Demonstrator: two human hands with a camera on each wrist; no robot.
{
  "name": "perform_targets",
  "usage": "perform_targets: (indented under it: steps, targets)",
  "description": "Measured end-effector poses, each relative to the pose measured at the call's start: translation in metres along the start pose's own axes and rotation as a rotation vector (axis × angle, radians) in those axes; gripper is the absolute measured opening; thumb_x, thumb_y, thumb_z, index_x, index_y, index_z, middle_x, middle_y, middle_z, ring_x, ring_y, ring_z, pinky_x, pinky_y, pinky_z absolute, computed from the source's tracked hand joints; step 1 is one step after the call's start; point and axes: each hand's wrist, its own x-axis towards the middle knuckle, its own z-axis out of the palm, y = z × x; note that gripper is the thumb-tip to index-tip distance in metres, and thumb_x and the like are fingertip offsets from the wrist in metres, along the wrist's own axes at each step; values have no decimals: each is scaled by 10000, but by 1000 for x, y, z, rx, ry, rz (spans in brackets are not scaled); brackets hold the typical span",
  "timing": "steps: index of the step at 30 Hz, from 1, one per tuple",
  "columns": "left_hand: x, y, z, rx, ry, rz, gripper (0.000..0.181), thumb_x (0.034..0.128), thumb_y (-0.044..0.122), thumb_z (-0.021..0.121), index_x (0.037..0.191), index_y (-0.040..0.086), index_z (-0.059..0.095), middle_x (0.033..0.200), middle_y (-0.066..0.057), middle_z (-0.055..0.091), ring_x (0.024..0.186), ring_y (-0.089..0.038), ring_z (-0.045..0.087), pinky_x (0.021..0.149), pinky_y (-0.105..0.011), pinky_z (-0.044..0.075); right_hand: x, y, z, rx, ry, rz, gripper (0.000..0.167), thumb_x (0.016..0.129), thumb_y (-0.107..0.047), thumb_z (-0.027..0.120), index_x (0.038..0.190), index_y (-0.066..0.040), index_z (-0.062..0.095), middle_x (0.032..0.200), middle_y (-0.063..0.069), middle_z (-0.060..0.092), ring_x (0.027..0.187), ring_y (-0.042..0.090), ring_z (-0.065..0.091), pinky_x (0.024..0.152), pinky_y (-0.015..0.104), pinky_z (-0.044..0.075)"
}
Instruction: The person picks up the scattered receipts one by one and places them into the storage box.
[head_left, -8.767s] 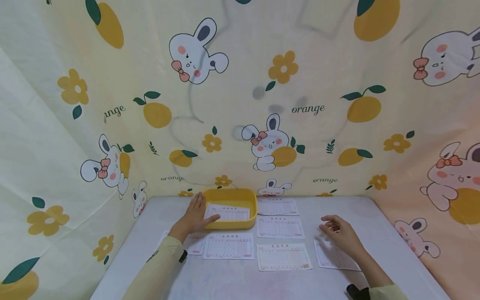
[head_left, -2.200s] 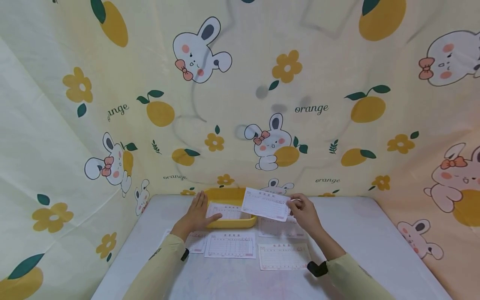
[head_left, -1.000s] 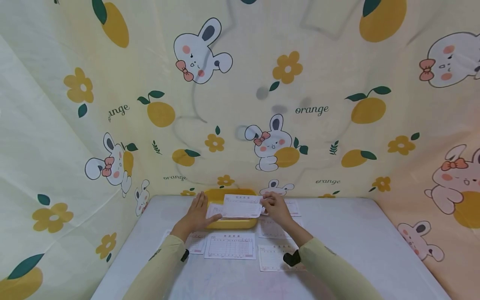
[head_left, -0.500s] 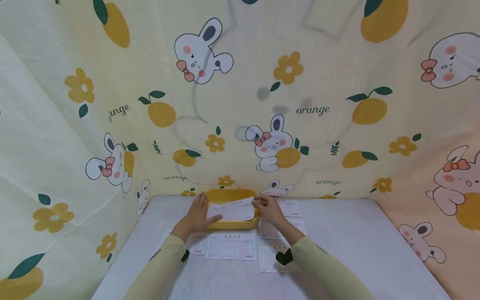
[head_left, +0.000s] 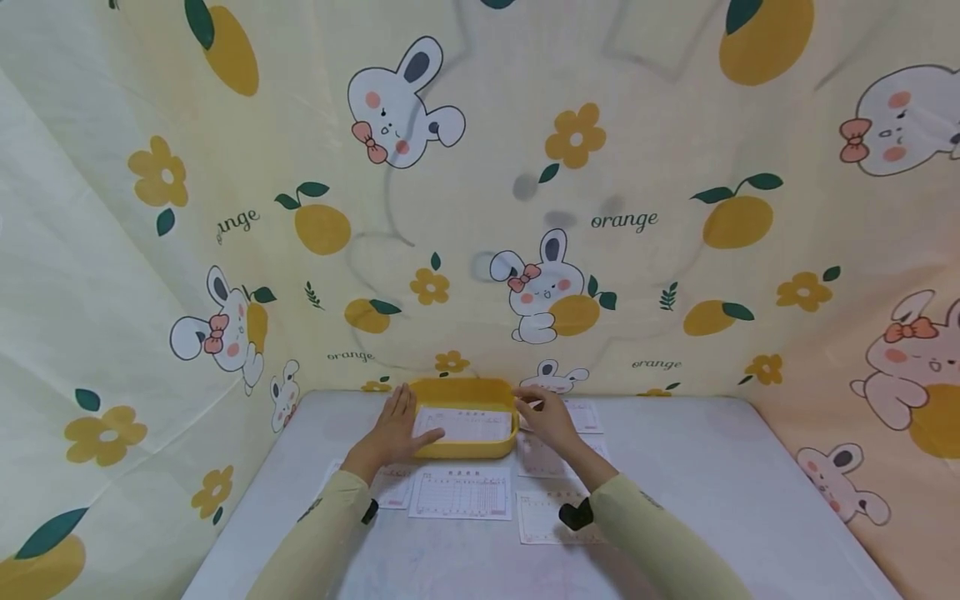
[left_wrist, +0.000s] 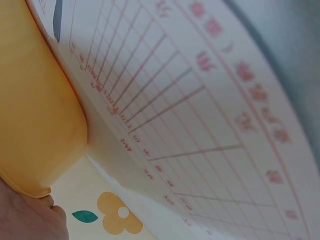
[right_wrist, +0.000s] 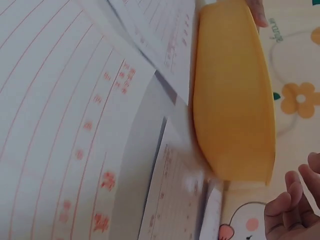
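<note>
Loading paper slips (head_left: 461,493) into the yellow tray (head_left: 468,451) looks like the step. Loose ones lie nearest on the tabletop (head_left: 442,558). Beyond: left hand (head_left: 393,431) rests straight-fingered on the tray's left rim; right hand (head_left: 547,419) grip released, just beside the right rim. Top slip (head_left: 472,426) lies inside. Next move likely calls for pinching another loose one.

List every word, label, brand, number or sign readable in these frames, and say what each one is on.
"orange": on the patterned backdrop, whole three times in the head view.
"nge": same backdrop, upper left; the start of the word is lost in a fold.
Characters on the paper slips lying on the table: too small or blurred to read.
Print on the top slip in the yellow tray: too small to read.
</note>
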Motion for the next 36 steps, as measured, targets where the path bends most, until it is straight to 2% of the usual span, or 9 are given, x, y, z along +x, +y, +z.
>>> perform_targets:
  steps: [5,10,15,19,25,31,36]
  targets:
    - [4,-5,5,19,-6,-3,1194,989,791,494,1679,-48,-3,1779,-218,-132,1654,-376,-133,1338,-536,-3,-1,9,-8,-13,34,-29,197,1029,-117,729,1207,-53,783,1217,122,749,1073,267,666,944,412,566]
    - [3,-6,3,18,6,20,1241,961,854,447,1675,-62,12,1775,-229,-129,1653,-385,-126,1338,-545,12,0,20,-21,-19,41,-47,222,1036,-96,708,1230,-7,772,1287,146,736,1107,300,668,965,439,566]
    - [-3,-2,-2,0,2,22,1244,963,848,457,1676,-81,38,1777,-250,-94,1654,-398,-103,1338,-542,11,-4,33,-35,-29,44,-44,205,1029,-79,715,1211,0,765,1190,146,752,1100,305,676,966,437,556]
    - [-5,1,-4,-9,5,23,1251,962,848,461,1669,-108,73,1776,-268,-69,1654,-414,-81,1337,-548,13,-7,43,-47,-46,59,-26,225,1021,-88,729,1221,12,753,1125,151,752,1045,312,680,919,405,550]
    - [-3,0,-3,20,7,12,1271,945,875,448,1675,-92,63,1777,-259,-83,1655,-405,-91,1339,-549,28,-9,58,-61,-67,67,-17,245,1018,-89,733,1241,14,741,1084,163,759,1018,319,682,908,398,549]
    - [1,-2,1,6,2,9,1191,998,787,480,1672,-91,39,1774,-252,-114,1652,-401,-119,1337,-550,1,-14,70,-74,-101,61,44,252,1011,-124,744,1217,21,722,1089,185,746,1013,336,679,881,427,561]
    - [-2,-1,0,-42,18,17,1208,983,779,529,1675,-92,60,1779,-253,-89,1654,-402,-109,1333,-558,-12,-16,79,-84,-117,42,137,296,1008,-161,756,1221,30,678,1131,206,706,1054,354,656,830,409,557]
